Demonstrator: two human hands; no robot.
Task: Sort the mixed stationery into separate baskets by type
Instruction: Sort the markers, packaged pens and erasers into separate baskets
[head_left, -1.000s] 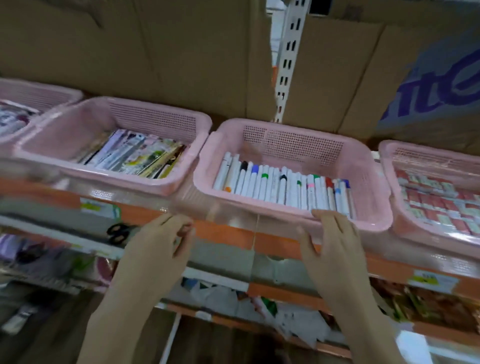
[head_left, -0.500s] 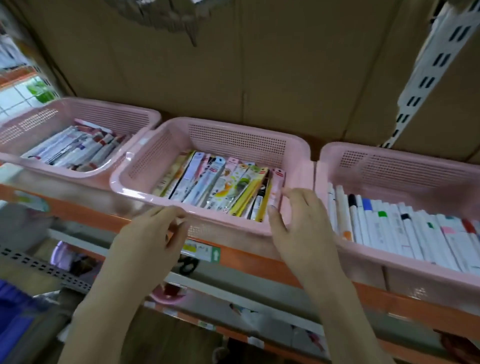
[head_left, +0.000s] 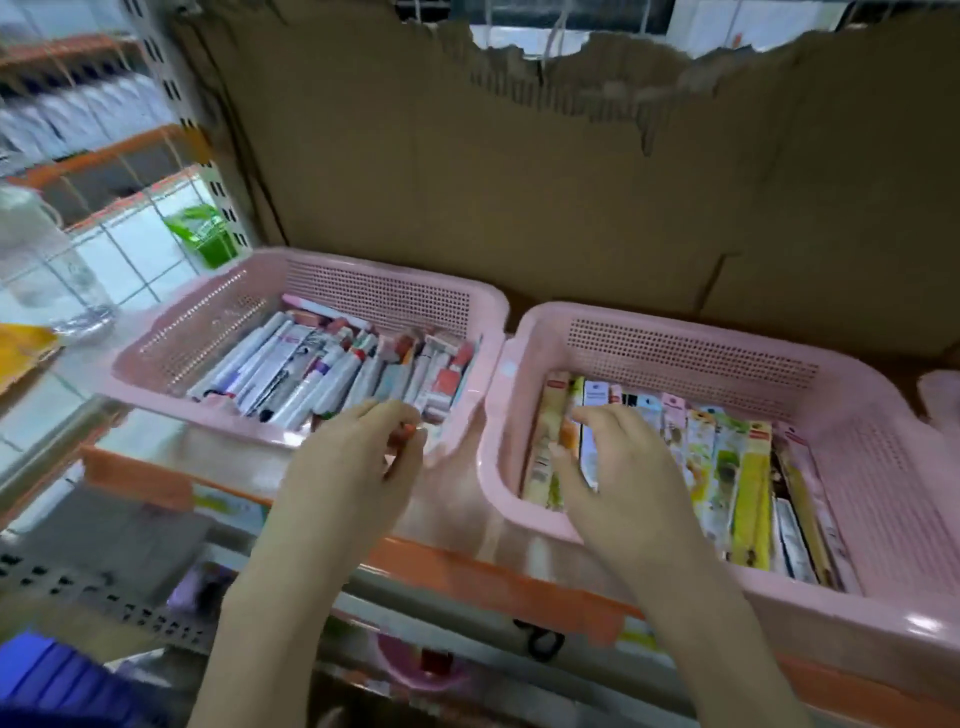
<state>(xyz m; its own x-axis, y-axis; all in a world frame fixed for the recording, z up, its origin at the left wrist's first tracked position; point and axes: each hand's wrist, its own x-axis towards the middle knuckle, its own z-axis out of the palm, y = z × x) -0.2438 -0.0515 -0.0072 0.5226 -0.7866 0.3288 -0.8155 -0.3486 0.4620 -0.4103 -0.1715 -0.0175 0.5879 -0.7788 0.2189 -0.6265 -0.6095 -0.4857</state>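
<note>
Both hands have been carried leftward along the shelf (head_left: 467, 577) since half a second ago: the marker basket seen then at the right is out of view, and the basket that lay far left is now reached. The left hand (head_left: 358, 462) is held at the front rim of the left basket (head_left: 171, 358), its fingers curled together around a small orange-red item (head_left: 408, 431) pinched at the fingertips; what that item is cannot be told through the blur. The right hand (head_left: 618, 483) is lowered into the right basket (head_left: 857, 431), with fingers bent and spread over the flat packs (head_left: 727, 457); whether one is gripped cannot be told. Both baskets are made of glossy pink plastic, rectangular with rounded corners and perforated walls. The left one is filled with a loose jumble of white and grey tubes (head_left: 311, 374) with red and dark caps. The right one is packed with long, thin printed packets stood side by side, yellow, green and pink. An orange metal edge is carried along the shelf front, and torn brown corrugated cardboard (head_left: 519, 182) is set behind the baskets.
</note>
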